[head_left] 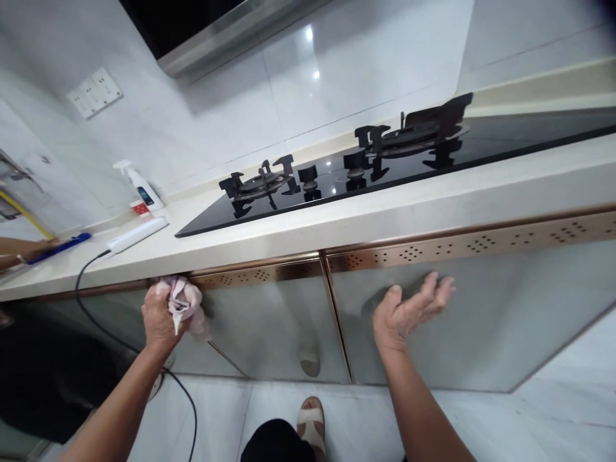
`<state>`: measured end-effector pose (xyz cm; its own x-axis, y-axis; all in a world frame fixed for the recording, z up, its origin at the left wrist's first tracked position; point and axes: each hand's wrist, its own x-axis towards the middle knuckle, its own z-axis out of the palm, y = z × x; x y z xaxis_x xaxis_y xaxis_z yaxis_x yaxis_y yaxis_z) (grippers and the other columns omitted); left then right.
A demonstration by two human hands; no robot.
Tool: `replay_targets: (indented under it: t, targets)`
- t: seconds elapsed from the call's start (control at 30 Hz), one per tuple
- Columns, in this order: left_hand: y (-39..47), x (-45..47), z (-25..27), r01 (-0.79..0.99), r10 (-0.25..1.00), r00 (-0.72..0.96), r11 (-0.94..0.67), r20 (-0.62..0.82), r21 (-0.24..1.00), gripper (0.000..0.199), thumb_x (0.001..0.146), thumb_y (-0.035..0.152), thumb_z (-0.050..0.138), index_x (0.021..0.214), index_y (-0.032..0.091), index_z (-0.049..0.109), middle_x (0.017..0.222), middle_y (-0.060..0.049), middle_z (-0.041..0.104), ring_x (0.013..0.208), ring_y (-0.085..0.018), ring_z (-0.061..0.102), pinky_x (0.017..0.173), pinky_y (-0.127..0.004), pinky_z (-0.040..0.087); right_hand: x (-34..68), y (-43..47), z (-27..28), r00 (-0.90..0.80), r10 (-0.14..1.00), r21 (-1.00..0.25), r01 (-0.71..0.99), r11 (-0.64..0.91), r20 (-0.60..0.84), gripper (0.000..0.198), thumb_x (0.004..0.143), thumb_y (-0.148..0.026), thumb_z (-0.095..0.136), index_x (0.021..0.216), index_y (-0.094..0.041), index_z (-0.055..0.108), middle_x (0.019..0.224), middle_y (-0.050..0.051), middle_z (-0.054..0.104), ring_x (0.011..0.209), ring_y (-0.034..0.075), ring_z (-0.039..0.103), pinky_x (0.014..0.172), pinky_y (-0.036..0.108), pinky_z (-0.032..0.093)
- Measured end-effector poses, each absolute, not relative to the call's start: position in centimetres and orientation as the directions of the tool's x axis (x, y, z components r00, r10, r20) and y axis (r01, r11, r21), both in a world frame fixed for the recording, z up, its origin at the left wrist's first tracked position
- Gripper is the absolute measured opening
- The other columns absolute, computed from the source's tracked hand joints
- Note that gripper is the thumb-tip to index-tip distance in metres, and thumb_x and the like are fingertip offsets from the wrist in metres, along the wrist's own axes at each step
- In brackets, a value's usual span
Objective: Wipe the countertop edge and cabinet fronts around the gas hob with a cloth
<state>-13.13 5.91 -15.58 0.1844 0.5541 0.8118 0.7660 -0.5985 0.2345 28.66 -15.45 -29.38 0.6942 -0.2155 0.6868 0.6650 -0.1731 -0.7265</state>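
A crumpled pale pink cloth (185, 300) is bunched in my left hand (160, 317), which presses it against the copper-coloured trim just under the counter edge. My right hand (409, 311) holds nothing; its fingers are apart and stretched to the right in front of a glossy cabinet door (505, 301). Whether its fingertips touch the door I cannot tell. Above that hand runs the perforated copper-coloured strip (462, 249). Another glossy door (269, 321) lies between my two hands.
On the pale counter (231, 240) sits a black gas hob (327, 183). To its left are a white spray bottle (142, 186), a red-and-white cup (139, 208) and a white corded device (137, 235). Its black cable (195, 410) trails to the floor. Another person's arm (22, 250) reaches in at left, by a blue tool (60, 248).
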Motion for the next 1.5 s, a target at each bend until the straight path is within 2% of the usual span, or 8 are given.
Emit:
replay_targets:
  t: [0.1, 0.33, 0.57, 0.7, 1.0, 1.2, 1.3, 1.5]
  targets:
    - [6.3, -13.3, -16.2, 0.782, 0.481, 0.22, -0.607, 0.849, 0.142, 0.053, 0.057, 0.048, 0.065, 0.098, 0.017, 0.052, 0.117, -0.021, 0.06, 0.119, -0.044, 0.053, 0.101, -0.059, 0.043, 28.5, -15.3, -29.1, 0.705, -0.229, -0.74, 0.652, -0.165, 0.671, 0.066, 0.094, -0.034, 0.047, 0.154, -0.015, 0.03, 0.159, 0.024, 0.025, 0.151, 0.038, 0.019, 0.113, 0.07, 0.024]
    - [6.1, -11.3, -17.8, 0.75, 0.495, 0.053, -0.593, 0.867, 0.293, 0.059, 0.062, 0.051, 0.062, 0.11, 0.017, 0.053, 0.121, -0.018, 0.058, 0.117, -0.039, 0.055, 0.101, -0.058, 0.044, 28.8, -15.2, -29.3, 0.691, -0.239, -0.731, 0.658, -0.182, 0.682, 0.065, 0.094, -0.035, 0.046, 0.154, -0.014, 0.031, 0.158, 0.024, 0.027, 0.15, 0.038, 0.02, 0.113, 0.069, 0.025]
    - [1.7, -3.5, -20.0, 0.647, 0.228, 0.22, -0.762, 0.949, 0.033, 0.046, 0.075, 0.05, 0.063, 0.104, 0.015, 0.056, 0.129, -0.024, 0.054, 0.129, -0.042, 0.049, 0.104, -0.06, 0.04, 28.9, -15.2, -29.7, 0.69, -0.219, -0.724, 0.661, -0.198, 0.69, 0.071, 0.091, -0.029, 0.048, 0.156, -0.015, 0.025, 0.161, 0.023, 0.022, 0.151, 0.039, 0.018, 0.114, 0.07, 0.022]
    - [-1.5, 2.0, -22.6, 0.65, 0.207, 0.165, -0.758, 0.964, 0.052, 0.044, 0.078, 0.049, 0.066, 0.108, 0.019, 0.054, 0.146, -0.022, 0.042, 0.141, -0.04, 0.038, 0.11, -0.058, 0.033, 28.9, -15.5, -29.8, 0.697, -0.196, -0.724, 0.662, -0.194, 0.69, 0.071, 0.09, -0.029, 0.048, 0.156, -0.014, 0.025, 0.161, 0.023, 0.021, 0.151, 0.039, 0.017, 0.114, 0.071, 0.02]
    - [-7.6, 9.7, -28.8, 0.555, 0.46, 0.07, -0.755, 0.885, 0.349, 0.048, 0.077, 0.037, 0.069, 0.117, 0.022, 0.045, 0.149, -0.022, 0.031, 0.145, -0.04, 0.026, 0.115, -0.062, 0.022, 28.8, -16.2, -29.3, 0.731, -0.161, -0.748, 0.639, -0.179, 0.663, 0.071, 0.089, -0.029, 0.048, 0.155, -0.011, 0.027, 0.161, 0.025, 0.02, 0.15, 0.038, 0.018, 0.116, 0.069, 0.02]
    - [-10.1, 12.4, -29.5, 0.498, 0.749, -0.002, -0.574, 0.663, 0.65, 0.053, 0.076, 0.032, 0.07, 0.122, 0.021, 0.045, 0.148, -0.025, 0.026, 0.145, -0.039, 0.024, 0.115, -0.06, 0.018, 28.6, -16.8, -29.0, 0.752, -0.144, -0.765, 0.619, -0.18, 0.643, 0.073, 0.087, -0.029, 0.048, 0.155, -0.012, 0.027, 0.161, 0.022, 0.019, 0.151, 0.039, 0.016, 0.116, 0.07, 0.015]
    - [-10.6, 12.6, -29.6, 0.436, 0.735, 0.028, -0.619, 0.678, 0.653, 0.054, 0.07, 0.03, 0.075, 0.117, 0.022, 0.05, 0.146, -0.021, 0.029, 0.14, -0.04, 0.029, 0.114, -0.06, 0.022, 28.6, -17.3, -28.9, 0.746, -0.108, -0.751, 0.635, -0.182, 0.657, 0.073, 0.087, -0.03, 0.05, 0.154, -0.013, 0.028, 0.16, 0.023, 0.02, 0.15, 0.039, 0.017, 0.116, 0.07, 0.016]
    - [-13.0, 13.2, -30.3, 0.201, 0.792, 0.091, -0.609, 0.604, 0.768, 0.051, 0.072, 0.037, 0.077, 0.117, 0.025, 0.057, 0.135, -0.017, 0.043, 0.129, -0.037, 0.042, 0.112, -0.055, 0.029, 25.6, -18.1, -27.9, 0.782, -0.032, -0.781, 0.624, 0.024, 0.623, 0.047, 0.09, -0.039, 0.051, 0.129, -0.013, 0.056, 0.126, 0.019, 0.052, 0.121, 0.032, 0.05, 0.103, 0.055, 0.042]
